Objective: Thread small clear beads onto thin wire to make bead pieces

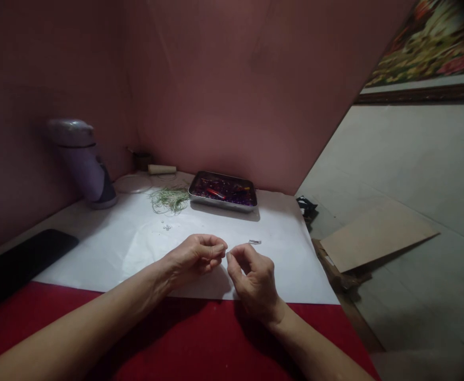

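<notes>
My left hand (200, 255) is closed in a pinch over the white sheet (287, 275), thumb pressed to the forefinger. Close beside it, my right hand (253, 278) also pinches, its fingertips almost meeting the left ones. Whatever lies between the fingertips is too small to make out. Just behind the right hand rests a small silvery piece (255, 242). Several tiny clear bits (167, 227) lie on the sheet farther left. Beyond them is a loose tangle of pale green thread (170, 200).
A metal tray (224, 203) of dark purple bits, with a red tool (216, 193) in it, stands by the wall. At left are a purple flask (84, 169) and a black flat object (25, 264). Red cloth (168, 338) covers the near edge; cardboard (378, 233) lies right.
</notes>
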Demonstrator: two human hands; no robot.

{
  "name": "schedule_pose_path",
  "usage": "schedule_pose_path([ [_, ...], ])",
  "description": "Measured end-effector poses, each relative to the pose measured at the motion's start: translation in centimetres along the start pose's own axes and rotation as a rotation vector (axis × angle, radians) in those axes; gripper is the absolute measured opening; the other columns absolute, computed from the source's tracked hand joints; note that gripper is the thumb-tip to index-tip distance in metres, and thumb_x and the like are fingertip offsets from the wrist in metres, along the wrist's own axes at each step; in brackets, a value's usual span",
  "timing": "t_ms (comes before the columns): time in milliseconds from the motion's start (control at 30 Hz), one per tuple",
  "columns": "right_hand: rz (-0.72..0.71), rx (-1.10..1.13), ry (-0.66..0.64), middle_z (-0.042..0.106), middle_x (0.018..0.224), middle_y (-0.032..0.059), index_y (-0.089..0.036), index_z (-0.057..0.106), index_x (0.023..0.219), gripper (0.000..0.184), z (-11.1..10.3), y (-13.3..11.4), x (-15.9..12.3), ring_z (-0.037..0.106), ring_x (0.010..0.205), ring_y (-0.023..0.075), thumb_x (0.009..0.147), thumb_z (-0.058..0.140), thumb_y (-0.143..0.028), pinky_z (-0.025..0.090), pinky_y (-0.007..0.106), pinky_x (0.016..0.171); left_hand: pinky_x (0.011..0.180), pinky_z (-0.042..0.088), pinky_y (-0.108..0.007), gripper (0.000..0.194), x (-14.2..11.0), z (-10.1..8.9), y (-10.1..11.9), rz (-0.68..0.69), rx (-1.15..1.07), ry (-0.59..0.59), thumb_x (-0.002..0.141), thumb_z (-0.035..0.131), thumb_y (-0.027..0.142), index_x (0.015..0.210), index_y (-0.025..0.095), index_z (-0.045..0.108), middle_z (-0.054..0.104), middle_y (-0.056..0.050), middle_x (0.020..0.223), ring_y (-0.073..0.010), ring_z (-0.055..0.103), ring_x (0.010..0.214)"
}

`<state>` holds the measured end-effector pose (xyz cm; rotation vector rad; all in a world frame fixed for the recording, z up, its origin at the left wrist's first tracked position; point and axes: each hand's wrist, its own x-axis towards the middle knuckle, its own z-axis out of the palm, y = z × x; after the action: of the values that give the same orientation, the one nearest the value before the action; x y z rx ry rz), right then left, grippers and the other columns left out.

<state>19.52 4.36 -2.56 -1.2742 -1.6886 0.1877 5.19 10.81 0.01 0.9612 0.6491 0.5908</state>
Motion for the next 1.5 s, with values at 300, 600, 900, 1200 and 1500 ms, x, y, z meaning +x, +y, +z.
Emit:
schedule_pose_path([
  [300,-0.028,-0.014,0.038,0.049,0.057,-0.0032,-0.017,0.049,0.069,0.009,-0.28,-0.23,0.17,0.043,0.048,0.0079,0.078,0.051,-0.016,0.037,0.020,0.050,0.037,0.019,-0.017,0.018,0.12,-0.25,-0.22,0.023,-0.025,-0.015,0.064,0.071,0.022,0.068,0.009,0.059,0.047,0.002,0.055,-0.0024,0.035,0.042],
  [600,-0.011,-0.027,0.018,0.050,0.057,-0.0028,-0.018,0.050,0.070,0.008,-0.18,-0.11,0.06,0.044,0.049,0.0086,0.078,0.049,-0.016,0.037,0.020,0.049,0.037,0.019,-0.017,0.016,0.12,-0.22,-0.18,0.025,-0.029,-0.015,0.065,0.070,0.021,0.067,0.009,0.059,0.048,0.002,0.052,-0.0029,0.034,0.041],
  [900,-0.018,-0.026,0.030,0.050,0.056,-0.0028,-0.017,0.051,0.070,0.009,-0.09,-0.28,0.23,0.044,0.048,0.0081,0.079,0.049,-0.016,0.037,0.019,0.048,0.038,0.018,-0.017,0.019,0.00,-0.13,-0.09,0.008,-0.013,0.000,0.064,0.071,0.023,0.067,0.010,0.059,0.045,0.003,0.049,-0.0028,0.034,0.041],
  [1200,-0.009,-0.021,0.038,0.047,0.056,-0.0037,-0.018,0.050,0.070,0.009,-0.10,-0.15,0.06,0.042,0.047,0.0080,0.078,0.050,-0.016,0.036,0.019,0.047,0.038,0.019,-0.016,0.017,0.07,-0.28,-0.18,0.009,-0.028,-0.011,0.065,0.070,0.022,0.068,0.009,0.058,0.047,0.002,0.053,-0.0027,0.034,0.042],
  [1500,-0.020,-0.034,0.042,0.047,0.054,-0.0039,-0.018,0.050,0.068,0.010,-0.19,-0.36,0.19,0.042,0.046,0.0081,0.078,0.049,-0.016,0.036,0.019,0.047,0.037,0.018,-0.018,0.017,0.02,-0.09,-0.03,0.031,-0.038,-0.021,0.065,0.070,0.021,0.068,0.009,0.059,0.048,0.002,0.052,-0.0025,0.033,0.040],
])
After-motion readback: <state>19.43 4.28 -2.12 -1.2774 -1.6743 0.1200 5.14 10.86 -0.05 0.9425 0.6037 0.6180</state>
